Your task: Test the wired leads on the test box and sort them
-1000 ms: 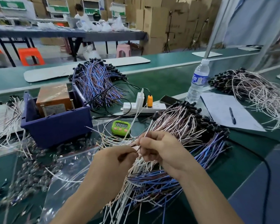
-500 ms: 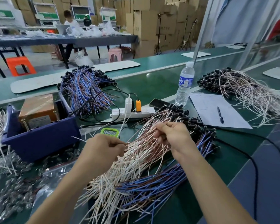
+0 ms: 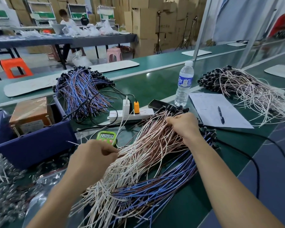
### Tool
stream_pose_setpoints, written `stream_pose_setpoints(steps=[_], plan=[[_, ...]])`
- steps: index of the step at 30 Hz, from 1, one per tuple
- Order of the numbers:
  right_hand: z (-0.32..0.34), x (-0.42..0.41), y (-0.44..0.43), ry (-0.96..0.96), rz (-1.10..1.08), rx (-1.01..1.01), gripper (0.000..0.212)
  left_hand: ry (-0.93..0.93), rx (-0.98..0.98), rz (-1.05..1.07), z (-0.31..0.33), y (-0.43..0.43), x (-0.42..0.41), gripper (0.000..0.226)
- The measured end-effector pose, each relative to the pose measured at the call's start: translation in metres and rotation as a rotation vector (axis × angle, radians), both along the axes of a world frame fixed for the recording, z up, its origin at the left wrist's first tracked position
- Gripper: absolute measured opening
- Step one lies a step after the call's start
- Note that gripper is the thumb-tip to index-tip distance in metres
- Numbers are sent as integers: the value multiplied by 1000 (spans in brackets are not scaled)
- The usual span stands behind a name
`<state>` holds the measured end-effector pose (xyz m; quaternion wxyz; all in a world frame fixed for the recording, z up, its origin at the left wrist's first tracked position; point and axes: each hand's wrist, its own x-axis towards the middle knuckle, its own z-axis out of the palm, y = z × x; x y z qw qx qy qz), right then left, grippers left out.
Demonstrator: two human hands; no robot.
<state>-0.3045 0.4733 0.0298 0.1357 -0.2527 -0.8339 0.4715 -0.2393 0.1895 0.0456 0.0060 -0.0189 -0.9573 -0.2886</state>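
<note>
A big pile of white, brown and blue wired leads (image 3: 148, 163) with black heads lies in front of me on the green bench. My left hand (image 3: 92, 160) pinches the bare ends of white leads at the pile's left side, just below a green timer (image 3: 106, 136). My right hand (image 3: 183, 124) reaches to the far end of the pile, its fingers curled into the leads near the black heads. The brown test box (image 3: 30, 112) sits in a dark blue bin (image 3: 33, 145) at the left.
A white power strip (image 3: 130, 113) with plugs and black cables lies behind the pile. Two more lead bundles lie at the back left (image 3: 79, 89) and the far right (image 3: 247, 89). A water bottle (image 3: 183, 84), a phone, and a paper with a pen (image 3: 220, 112) sit to the right.
My hands, together a second ago, have parted. The right hand has slid away along the leads to the black heads. The left hand stays at the bare ends.
</note>
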Motion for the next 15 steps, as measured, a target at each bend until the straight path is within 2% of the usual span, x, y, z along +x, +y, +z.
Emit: stream_pose_setpoints(steps=[4,7,10,13,15], plan=[[-1,0,-6,-13,10,215,60,28,102,6,-7,-4,4,30],[-2,4,-15,22,-11,302,59,67,166,19,-15,-3,7,29],[-2,15,-30,99,-28,332,53,79,199,18,-22,1,9,18],[0,26,-51,152,58,309,51,82,196,28,-22,1,13,13],[2,33,-71,172,154,309,49,71,209,38,-19,-3,12,19]])
